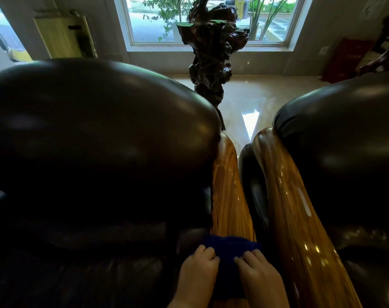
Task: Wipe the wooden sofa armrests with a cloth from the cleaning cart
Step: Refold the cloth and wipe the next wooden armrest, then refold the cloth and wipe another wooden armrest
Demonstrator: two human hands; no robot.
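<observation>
1. A dark blue cloth [228,252] lies draped across the near end of the left-hand wooden armrest [228,185]. It hangs over both edges, so one pass would likely cover the rounded top and its shoulders together.

2. The left hand [198,272] and the right hand [261,276] sit side by side on the cloth. The person seems to use both so the pressure is even and the cloth does not bunch or slide off the glossy curve.

3. The fingers [205,252] of each hand are curled down and pressed onto the cloth, knuckles up. Whether they pinch a fold or only press flat cannot be told.

4. The hands are at the end nearest the person, and bare wood runs ahead toward the window [209,21]. This suggests a long push along the grain.

5. A second wooden armrest [295,218], on the neighbouring dark leather chair [344,141], runs just beside the first across a narrow gap. It carries a pale streak and nothing touches it, so it probably remains to be wiped.

6. The leather back cushion [89,130] bulges against the armrest's inner edge, which may make that seam awkward to reach.
</observation>
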